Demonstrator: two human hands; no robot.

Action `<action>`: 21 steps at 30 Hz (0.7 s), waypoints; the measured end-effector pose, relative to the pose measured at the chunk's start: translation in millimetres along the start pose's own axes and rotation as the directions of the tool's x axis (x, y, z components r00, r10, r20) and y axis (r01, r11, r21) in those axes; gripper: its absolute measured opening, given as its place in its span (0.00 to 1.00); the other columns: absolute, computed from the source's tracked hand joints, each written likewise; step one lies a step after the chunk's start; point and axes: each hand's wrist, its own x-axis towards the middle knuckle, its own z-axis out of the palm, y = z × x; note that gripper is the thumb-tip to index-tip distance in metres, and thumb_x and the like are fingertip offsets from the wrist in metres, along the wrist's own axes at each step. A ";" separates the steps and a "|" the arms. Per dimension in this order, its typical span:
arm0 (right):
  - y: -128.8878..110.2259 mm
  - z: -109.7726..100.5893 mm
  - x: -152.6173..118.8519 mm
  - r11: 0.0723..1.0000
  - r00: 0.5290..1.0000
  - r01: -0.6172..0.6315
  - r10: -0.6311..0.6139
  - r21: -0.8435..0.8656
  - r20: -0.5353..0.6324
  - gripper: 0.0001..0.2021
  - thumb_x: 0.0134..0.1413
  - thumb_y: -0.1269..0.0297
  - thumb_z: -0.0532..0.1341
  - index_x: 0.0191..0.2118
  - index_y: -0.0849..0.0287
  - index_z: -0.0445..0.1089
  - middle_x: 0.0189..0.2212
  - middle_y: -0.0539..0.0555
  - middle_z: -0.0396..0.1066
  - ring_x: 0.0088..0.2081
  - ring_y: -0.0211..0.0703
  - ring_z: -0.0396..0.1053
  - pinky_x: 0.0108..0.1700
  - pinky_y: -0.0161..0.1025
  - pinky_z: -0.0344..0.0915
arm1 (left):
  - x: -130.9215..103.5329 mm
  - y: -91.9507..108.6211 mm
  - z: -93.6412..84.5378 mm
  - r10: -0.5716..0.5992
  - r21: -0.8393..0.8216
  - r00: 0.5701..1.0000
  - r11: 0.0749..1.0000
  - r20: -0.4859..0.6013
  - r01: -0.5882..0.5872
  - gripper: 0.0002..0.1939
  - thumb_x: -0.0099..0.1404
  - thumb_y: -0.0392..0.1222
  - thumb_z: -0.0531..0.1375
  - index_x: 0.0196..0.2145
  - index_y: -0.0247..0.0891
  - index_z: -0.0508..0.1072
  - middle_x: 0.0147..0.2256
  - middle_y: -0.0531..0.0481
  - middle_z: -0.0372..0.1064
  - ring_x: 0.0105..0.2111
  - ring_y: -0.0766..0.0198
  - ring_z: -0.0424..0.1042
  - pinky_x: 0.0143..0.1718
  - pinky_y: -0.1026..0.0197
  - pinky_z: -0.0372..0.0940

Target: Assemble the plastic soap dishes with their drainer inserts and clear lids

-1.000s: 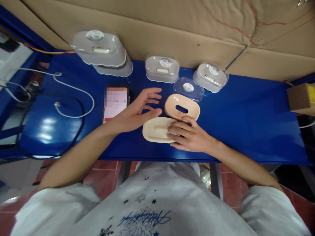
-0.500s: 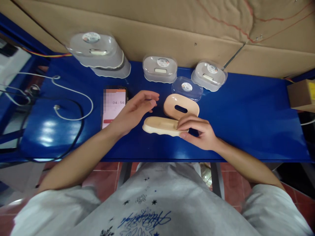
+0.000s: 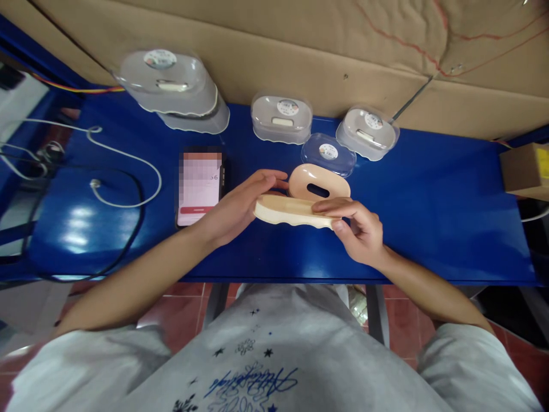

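Observation:
My right hand grips the right end of a cream oval tray with a wavy edge, thumb below and fingers on top. The tray is tilted. At its left end is my left hand, fingers apart, its edge close against the tray; some fingertips are hidden behind it. Just behind the tray lies a peach oval piece with a dark slot in its middle. A clear oval lid with a round white label rests on the blue table behind that piece.
Lidded oval containers stand at the back: a stacked pair left, one in the middle, one right. A phone lies left of my left hand, with a white cable farther left. A cardboard box sits far right.
My right hand has raised and tilted the cream tray, moving it slightly right. My left hand has moved down and right to the tray's left end.

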 end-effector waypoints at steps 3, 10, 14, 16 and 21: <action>-0.2 0.0 0.8 0.999 0.999 0.045 -0.045 -0.018 -0.012 0.11 0.76 0.67 0.63 0.57 0.50 0.75 0.53 0.56 0.85 0.57 0.50 0.83 0.60 0.55 0.80 | 2.7 2.6 -4.0 -0.115 -0.112 0.992 0.987 0.049 0.120 0.18 0.75 0.56 0.66 0.53 0.42 0.82 0.50 0.47 0.83 0.44 0.57 0.81 0.42 0.59 0.75; -2.2 -3.1 -1.7 0.917 0.970 0.242 -0.225 -0.317 0.091 0.08 0.76 0.61 0.63 0.56 0.44 0.74 0.54 0.51 0.86 0.58 0.52 0.84 0.61 0.58 0.75 | 6.8 -3.0 -5.5 -0.215 -0.067 0.953 0.970 0.212 0.234 0.26 0.74 0.67 0.60 0.44 0.43 0.85 0.45 0.41 0.86 0.53 0.40 0.84 0.51 0.41 0.81; 5.7 -3.8 -10.9 0.821 0.928 0.311 -0.154 -0.479 0.339 0.09 0.73 0.61 0.67 0.54 0.41 0.78 0.58 0.46 0.85 0.63 0.49 0.80 0.69 0.56 0.70 | -0.9 -4.1 0.0 -0.196 -0.088 0.944 0.970 0.266 0.226 0.37 0.72 0.77 0.53 0.50 0.43 0.84 0.48 0.39 0.86 0.59 0.34 0.81 0.54 0.32 0.79; 11.2 -3.3 -12.3 0.795 0.912 0.326 -0.123 -0.511 0.391 0.10 0.73 0.63 0.67 0.54 0.40 0.79 0.60 0.45 0.84 0.66 0.48 0.78 0.71 0.55 0.68 | -4.2 -4.5 0.3 -0.195 -0.139 0.930 0.959 0.313 0.248 0.41 0.72 0.79 0.51 0.55 0.42 0.82 0.52 0.38 0.85 0.61 0.32 0.79 0.53 0.30 0.79; 23.6 -3.8 -4.9 0.784 0.953 0.255 -0.105 -0.566 0.284 0.22 0.76 0.55 0.64 0.70 0.46 0.70 0.73 0.59 0.71 0.75 0.60 0.67 0.73 0.63 0.66 | -6.9 -2.0 -0.3 -0.104 -0.250 0.950 0.951 0.296 0.182 0.43 0.76 0.78 0.46 0.65 0.45 0.77 0.65 0.41 0.78 0.66 0.29 0.75 0.54 0.27 0.78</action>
